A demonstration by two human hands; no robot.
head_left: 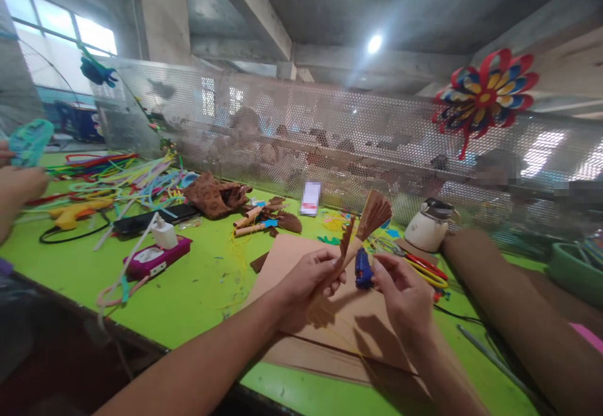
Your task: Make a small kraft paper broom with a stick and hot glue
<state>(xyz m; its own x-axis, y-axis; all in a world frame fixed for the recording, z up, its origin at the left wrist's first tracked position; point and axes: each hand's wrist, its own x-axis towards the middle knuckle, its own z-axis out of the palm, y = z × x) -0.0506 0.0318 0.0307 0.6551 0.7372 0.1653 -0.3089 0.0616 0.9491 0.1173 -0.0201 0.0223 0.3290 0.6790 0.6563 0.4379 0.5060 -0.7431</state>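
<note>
My left hand [313, 284] is closed round a piece of brown craft paper [373, 215], tan and rolled at the stem and spreading into a pleated, fringed fan at the top. Thin yellow strands hang beneath this hand. To its right, my right hand [407, 300] has thumb and forefinger pinched together; what they hold, if anything, I cannot make out. Just left of those fingertips is a small blue object [362, 269], its kind unclear. Both hands are above tan paper sheets [282, 265] stacked on the green table [202, 303].
Similar fan-topped paper pieces [268, 221] lie behind the sheets, near a brown patterned bag [214, 196]. A purple power strip [157, 257] and colourful strips [127, 180] are left. Red-and-yellow-handled tools [426, 268] and a white jug [426, 227] stand right. Other people's arms [513, 303] reach in from both sides.
</note>
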